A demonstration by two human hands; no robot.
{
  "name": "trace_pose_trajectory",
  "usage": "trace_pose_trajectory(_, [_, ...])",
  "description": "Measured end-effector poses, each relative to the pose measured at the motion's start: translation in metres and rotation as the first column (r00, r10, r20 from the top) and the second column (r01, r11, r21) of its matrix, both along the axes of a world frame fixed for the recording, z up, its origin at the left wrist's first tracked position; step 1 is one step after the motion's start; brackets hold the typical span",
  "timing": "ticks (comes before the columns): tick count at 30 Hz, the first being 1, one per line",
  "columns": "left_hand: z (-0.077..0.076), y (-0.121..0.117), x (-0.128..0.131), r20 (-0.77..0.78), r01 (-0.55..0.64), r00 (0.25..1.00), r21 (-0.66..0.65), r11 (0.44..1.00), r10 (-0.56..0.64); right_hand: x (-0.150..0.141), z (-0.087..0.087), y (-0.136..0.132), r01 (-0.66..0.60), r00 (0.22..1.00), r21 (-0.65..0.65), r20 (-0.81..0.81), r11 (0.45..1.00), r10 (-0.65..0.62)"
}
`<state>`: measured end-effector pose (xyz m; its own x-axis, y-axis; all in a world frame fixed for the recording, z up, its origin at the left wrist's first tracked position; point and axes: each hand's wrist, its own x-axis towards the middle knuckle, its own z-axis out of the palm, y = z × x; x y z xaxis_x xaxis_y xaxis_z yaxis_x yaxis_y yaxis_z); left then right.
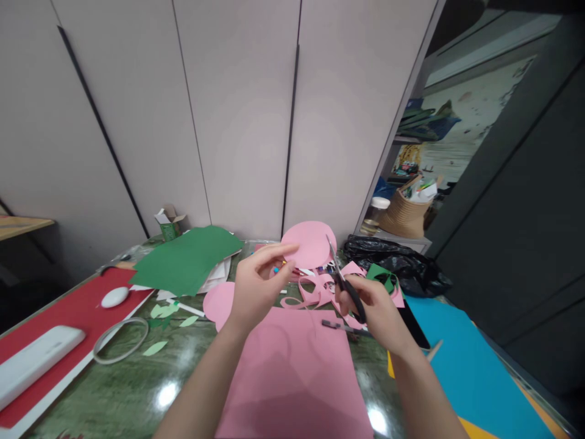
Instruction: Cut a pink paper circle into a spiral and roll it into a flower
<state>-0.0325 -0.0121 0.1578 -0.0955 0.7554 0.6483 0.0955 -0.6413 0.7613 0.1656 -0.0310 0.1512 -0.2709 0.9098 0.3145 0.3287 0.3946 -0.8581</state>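
My right hand [370, 302] grips black-handled scissors [351, 291], their blades pointing up and slightly left. Beyond the blade tips is a round pink paper piece [311, 241] near the cabinet. My left hand [260, 283] is raised, thumb and fingers apart, overlapping that round piece's left edge; a gap shows between them. Curled pink paper offcuts [320, 289] lie between and behind my hands. Under my forearms spreads a large pink paper sheet [297, 378]. Another rounded pink piece [218, 302] sits left of my left wrist.
Green sheets [192, 259], pale green paper leaves [155, 349], a white roll of tape or cable loop [121, 341] and a red sheet [114, 317] lie left. A dark slim tool [338, 325], blue sheet [475, 366] and black plastic bag [397, 262] are right. Cabinet doors [237, 122] stand behind.
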Motion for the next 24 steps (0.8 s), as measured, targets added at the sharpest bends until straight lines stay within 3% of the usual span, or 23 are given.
trace_pose_trajectory(16, [0.0009, -0.0003, -0.0038, -0.007, -0.06, 0.998, -0.005, 0.998, 0.06, 0.0021, 0.0012, 0.0014, -0.009, 1.0, -0.014, 0.004, 1.0, 0.009])
trace_pose_trajectory(24, [0.0003, -0.0001, 0.0, 0.06, -0.025, 0.998, -0.033, 0.999, 0.027, 0.0024, 0.0003, 0.0016, -0.025, 1.0, -0.028, 0.008, 0.999, 0.025])
